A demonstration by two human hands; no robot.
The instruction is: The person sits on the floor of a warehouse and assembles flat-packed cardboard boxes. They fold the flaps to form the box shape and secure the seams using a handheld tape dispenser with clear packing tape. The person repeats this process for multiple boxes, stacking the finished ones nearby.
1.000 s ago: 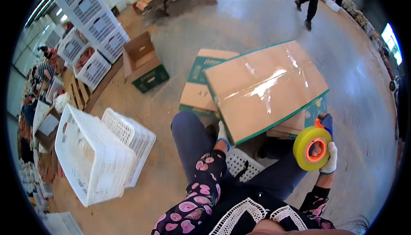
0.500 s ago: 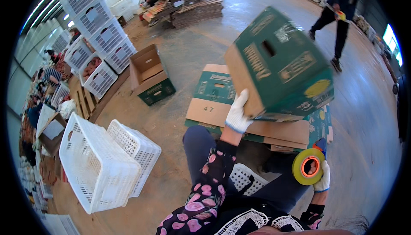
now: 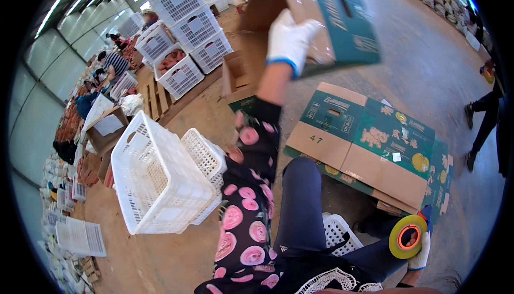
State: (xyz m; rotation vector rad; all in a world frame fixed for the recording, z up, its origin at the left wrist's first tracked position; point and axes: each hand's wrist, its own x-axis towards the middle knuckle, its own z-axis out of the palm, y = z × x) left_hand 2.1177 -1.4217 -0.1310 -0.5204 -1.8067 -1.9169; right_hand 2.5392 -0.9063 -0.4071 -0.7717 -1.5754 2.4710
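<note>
My left hand (image 3: pixel 292 39), in a white knit glove, grips the edge of a green and brown cardboard box (image 3: pixel 342 18) and holds it raised in front of me. The box's open mouth faces left and it is slightly blurred. My right hand (image 3: pixel 420 256), gloved too, is closed on a tape dispenser with a big yellow tape roll (image 3: pixel 397 239), low by my right leg; fingertips show through the roll's orange core. A stack of flattened green cardboard boxes (image 3: pixel 369 138) lies on the floor ahead of my knees.
White plastic crates (image 3: pixel 160 176) stand at my left. Behind my left arm is another open cardboard box (image 3: pixel 241 74). Stacked crates (image 3: pixel 195 23) rise at the back left, beside a wooden pallet (image 3: pixel 155 98). A person in dark trousers (image 3: pixel 484 122) walks at the far right.
My left hand has carried the box up and to the left, turning its open mouth into sight. The whole view has swung left. My right hand still holds the dispenser.
</note>
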